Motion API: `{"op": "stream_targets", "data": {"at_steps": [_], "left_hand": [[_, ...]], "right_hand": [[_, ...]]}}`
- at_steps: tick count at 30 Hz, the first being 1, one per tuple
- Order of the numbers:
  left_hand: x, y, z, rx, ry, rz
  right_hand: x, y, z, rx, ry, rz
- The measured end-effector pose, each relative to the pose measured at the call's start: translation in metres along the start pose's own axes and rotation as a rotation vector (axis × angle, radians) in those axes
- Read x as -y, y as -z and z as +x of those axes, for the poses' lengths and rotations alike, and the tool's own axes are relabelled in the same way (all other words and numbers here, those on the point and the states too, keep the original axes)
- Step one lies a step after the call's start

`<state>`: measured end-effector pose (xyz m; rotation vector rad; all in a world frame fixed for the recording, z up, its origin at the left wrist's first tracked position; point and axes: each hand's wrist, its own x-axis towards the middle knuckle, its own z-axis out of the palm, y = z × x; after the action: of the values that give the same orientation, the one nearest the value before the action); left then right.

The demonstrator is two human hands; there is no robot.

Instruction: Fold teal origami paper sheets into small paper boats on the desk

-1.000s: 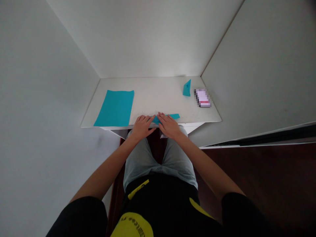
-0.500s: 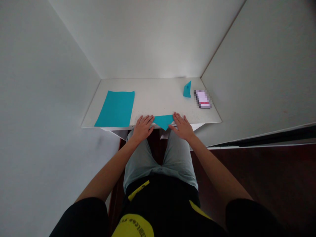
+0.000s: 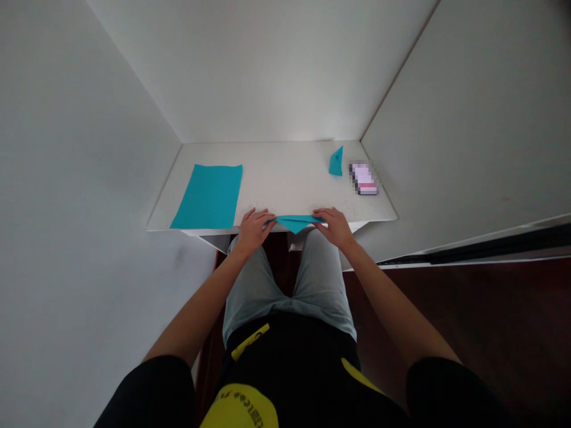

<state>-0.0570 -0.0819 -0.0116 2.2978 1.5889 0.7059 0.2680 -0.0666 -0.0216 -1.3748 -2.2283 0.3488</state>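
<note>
A folded piece of blue paper point(image 3: 294, 223) lies at the front edge of the white desk, its point hanging toward me over the edge. Along its far side runs a narrow folded strip. My left hand point(image 3: 255, 229) pinches its left end between thumb and fingers. At the right end my right hand point(image 3: 332, 226) grips it the same way, thumb below and fingers on top. The fingertips cover both ends of the paper.
A flat blue sheet point(image 3: 209, 197) lies on the left of the white desk point(image 3: 285, 172). Toward the back right stands a small folded blue paper piece point(image 3: 336, 161), beside a phone point(image 3: 364, 178) with a blurred screen. White walls enclose the desk on the left, back and right.
The paper's far edge has been folded over toward me, so the visible shape is narrower. My hands have gone from lying flat on it to pinching its two ends.
</note>
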Motion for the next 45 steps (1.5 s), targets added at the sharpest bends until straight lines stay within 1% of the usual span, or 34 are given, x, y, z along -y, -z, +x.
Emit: {"op": "stream_targets", "data": {"at_steps": [2,4,5,7,11,14,17,20,24,27,29,31,32,33,34,35,36,37,38,39,41,42,43,44,45], "left_hand": [[0.002,0.003,0.008,-0.016,0.060,-0.083],[0.006,0.006,0.019,-0.025,0.149,-0.155],[0.009,0.006,0.025,-0.028,0.195,-0.175],[0.014,0.005,0.037,-0.034,0.255,-0.168],[0.020,-0.002,0.048,-0.077,0.288,-0.111],[0.021,-0.008,0.047,-0.141,0.316,-0.128],[0.022,-0.011,0.044,-0.194,0.319,-0.151],[0.023,-0.010,0.039,-0.155,0.259,-0.102],[0.019,-0.007,0.024,-0.074,0.047,-0.027],[0.015,-0.005,0.006,-0.025,-0.080,0.026],[0.013,-0.005,-0.003,-0.016,-0.102,0.077],[0.006,-0.005,-0.008,-0.026,-0.068,0.118],[-0.001,-0.005,-0.009,-0.042,-0.039,0.127],[-0.013,-0.005,-0.009,-0.061,-0.013,0.126],[-0.031,-0.005,-0.009,-0.089,0.010,0.112],[-0.053,-0.004,-0.010,-0.110,-0.001,0.074],[-0.082,-0.004,-0.012,-0.104,-0.056,0.015],[-0.115,-0.005,-0.016,-0.077,-0.135,-0.056],[-0.150,-0.005,-0.022,-0.023,-0.243,-0.128],[-0.186,-0.006,-0.029,0.059,-0.390,-0.197],[-0.251,-0.010,-0.047,0.311,-0.775,-0.314],[-0.275,-0.012,-0.055,0.403,-0.911,-0.376],[-0.293,-0.015,-0.061,0.491,-1.018,-0.444],[-0.304,-0.017,-0.065,0.573,-1.067,-0.508],[-0.309,-0.018,-0.065,0.644,-1.039,-0.566]], "right_hand": [[-0.002,0.000,0.006,-0.004,-0.045,0.058],[-0.006,-0.002,0.014,-0.011,-0.134,0.106],[-0.009,-0.004,0.018,-0.014,-0.172,0.125],[-0.014,-0.007,0.028,-0.016,-0.202,0.140],[-0.020,-0.014,0.041,-0.029,-0.220,0.150],[-0.019,-0.017,0.041,-0.070,-0.240,0.168],[-0.016,-0.019,0.037,-0.104,-0.193,0.122],[-0.016,-0.020,0.033,-0.114,-0.137,0.095],[-0.017,-0.021,0.028,-0.122,-0.013,-0.032],[-0.016,-0.018,0.023,-0.075,0.075,-0.122],[-0.014,-0.017,0.020,-0.041,0.093,-0.174],[-0.011,-0.015,0.018,-0.024,0.086,-0.216],[-0.009,-0.015,0.018,-0.021,0.077,-0.232],[-0.007,-0.016,0.018,-0.019,0.068,-0.244],[-0.005,-0.016,0.018,-0.022,0.056,-0.256],[-0.003,-0.017,0.019,-0.026,0.043,-0.269],[-0.001,-0.018,0.020,-0.035,0.025,-0.281],[0.002,-0.019,0.021,-0.047,0.005,-0.294],[0.004,-0.020,0.021,-0.058,-0.016,-0.306],[0.007,-0.021,0.021,-0.067,-0.036,-0.319],[0.011,-0.022,0.018,-0.073,-0.065,-0.341],[0.012,-0.022,0.017,-0.075,-0.076,-0.349],[0.014,-0.023,0.015,-0.075,-0.084,-0.355],[0.015,-0.023,0.014,-0.076,-0.096,-0.359],[0.015,-0.023,0.014,-0.080,-0.113,-0.361]]}}
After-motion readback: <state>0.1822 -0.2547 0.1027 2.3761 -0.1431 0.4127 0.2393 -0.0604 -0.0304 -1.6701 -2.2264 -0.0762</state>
